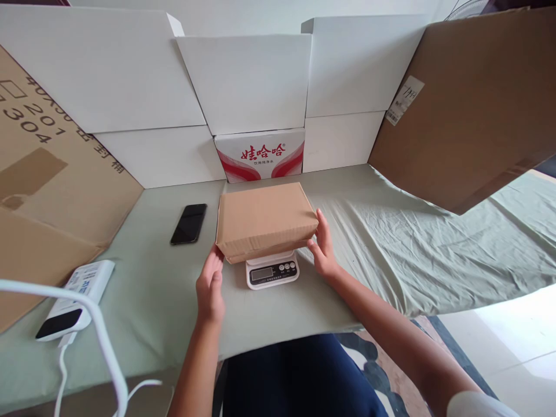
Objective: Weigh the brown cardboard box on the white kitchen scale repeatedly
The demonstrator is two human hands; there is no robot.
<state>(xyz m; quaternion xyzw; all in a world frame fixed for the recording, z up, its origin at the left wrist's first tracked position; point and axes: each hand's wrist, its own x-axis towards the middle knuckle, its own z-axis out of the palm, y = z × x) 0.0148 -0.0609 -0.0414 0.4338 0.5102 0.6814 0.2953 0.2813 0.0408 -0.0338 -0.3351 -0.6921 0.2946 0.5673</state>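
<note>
A closed brown cardboard box [267, 220] is between my hands, over a small white kitchen scale [273, 272]. Only the scale's front, with its blank-looking display and buttons, sticks out from under the box; whether the box rests on it I cannot tell. At the box's near left corner is my left hand [211, 286], its fingertips against the side and partly hidden, the thumb off the cardboard. My right hand [322, 246] grips the right end, fingers along the side and thumb at the lower front edge.
A black phone [189, 224] lies left of the box on the green cloth [347, 231]. Farther left is a white power bank [76, 298] with a cable plugged in. White boxes [252, 81] and a red-printed carton [260, 155] line the back; large cardboard sheets [469, 104] flank the sides.
</note>
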